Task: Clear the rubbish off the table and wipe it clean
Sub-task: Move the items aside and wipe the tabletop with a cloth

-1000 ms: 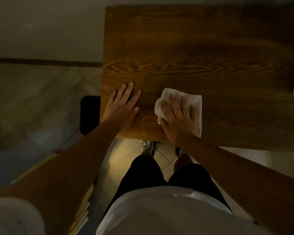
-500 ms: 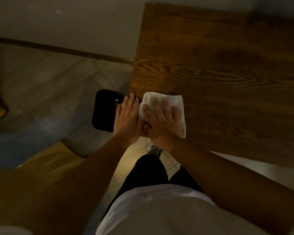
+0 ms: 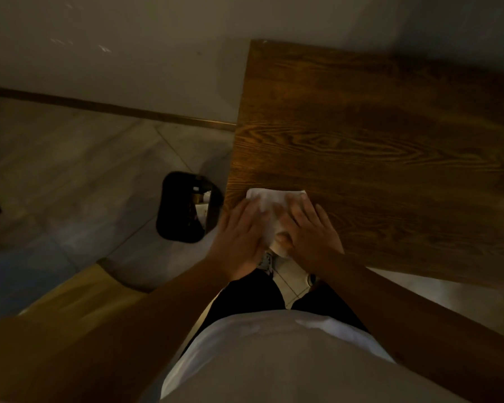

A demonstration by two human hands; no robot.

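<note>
A white cloth (image 3: pixel 269 203) lies at the near left corner of the dark wooden table (image 3: pixel 376 135), its lower end hanging over the near edge. My right hand (image 3: pixel 310 232) lies flat on the cloth's right side with its fingers over it. My left hand (image 3: pixel 240 239) is at the table's corner with its fingers on the cloth's left side. Both hands touch the cloth; what lies under it is hidden.
A black bin (image 3: pixel 186 210) with some rubbish inside stands on the tiled floor just left of the table corner. A light wall with a brown skirting strip (image 3: pixel 108 107) runs behind. A yellowish seat (image 3: pixel 79 292) is at my lower left.
The cloth and my right hand slid left to the table's near left corner. My left hand moved from flat on the table onto the cloth's left side. The view shifted left.
</note>
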